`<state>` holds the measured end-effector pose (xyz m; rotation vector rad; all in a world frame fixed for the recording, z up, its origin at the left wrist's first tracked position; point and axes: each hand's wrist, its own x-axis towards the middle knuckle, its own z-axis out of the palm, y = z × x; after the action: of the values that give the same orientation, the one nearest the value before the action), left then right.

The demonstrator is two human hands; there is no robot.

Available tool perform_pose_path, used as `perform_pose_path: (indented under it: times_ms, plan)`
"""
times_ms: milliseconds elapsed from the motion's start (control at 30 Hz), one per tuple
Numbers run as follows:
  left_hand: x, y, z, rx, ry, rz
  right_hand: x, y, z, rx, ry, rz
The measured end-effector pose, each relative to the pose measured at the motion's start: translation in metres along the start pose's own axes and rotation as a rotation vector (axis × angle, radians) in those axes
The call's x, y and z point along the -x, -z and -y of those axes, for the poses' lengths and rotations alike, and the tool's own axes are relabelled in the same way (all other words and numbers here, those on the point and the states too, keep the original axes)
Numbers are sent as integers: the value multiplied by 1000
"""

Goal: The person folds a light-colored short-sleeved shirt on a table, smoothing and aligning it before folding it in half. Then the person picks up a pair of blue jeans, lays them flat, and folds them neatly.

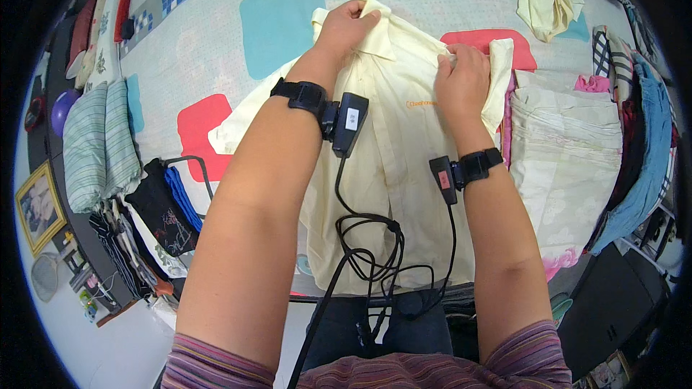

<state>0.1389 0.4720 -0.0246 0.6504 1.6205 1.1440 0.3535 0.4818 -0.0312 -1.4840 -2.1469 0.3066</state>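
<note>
A pale cream collared shirt (414, 151) lies spread on the bed, its collar at the far end and small orange lettering on the chest. My left hand (347, 29) is closed on the shirt's collar, with thumb and fingers pinching the fabric. Over at the right shoulder seam, my right hand (463, 83) has its fingers curled and pinched on the cloth beside the sleeve. Both wrists wear black straps with small boxes, and their black cables (375, 245) hang in loops over the shirt's lower part.
A crumpled cream garment (549, 0) lies at the far right. White folded cloth (566, 151) and a row of folded clothes with blue denim (641, 151) line the right side. On the left are a striped green pillow (101, 144) and folded dark clothes (162, 209).
</note>
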Motion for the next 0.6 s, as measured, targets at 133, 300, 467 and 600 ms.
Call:
perform_pose_path:
  times_ms: [133, 300, 467, 600]
  plan:
    - [5, 5, -11, -54, -98, 0, 15, 16, 19, -41, 198, -70]
    - [3, 44, -14, -242, -205, -459, 47, 19, 49, -251, 368, 153]
    - [-2, 91, -1, -435, 160, -563, 59, 5, 59, -190, 398, 228]
    - [11, 105, 0, -226, 274, -85, 60, -12, 58, -100, 381, 291]
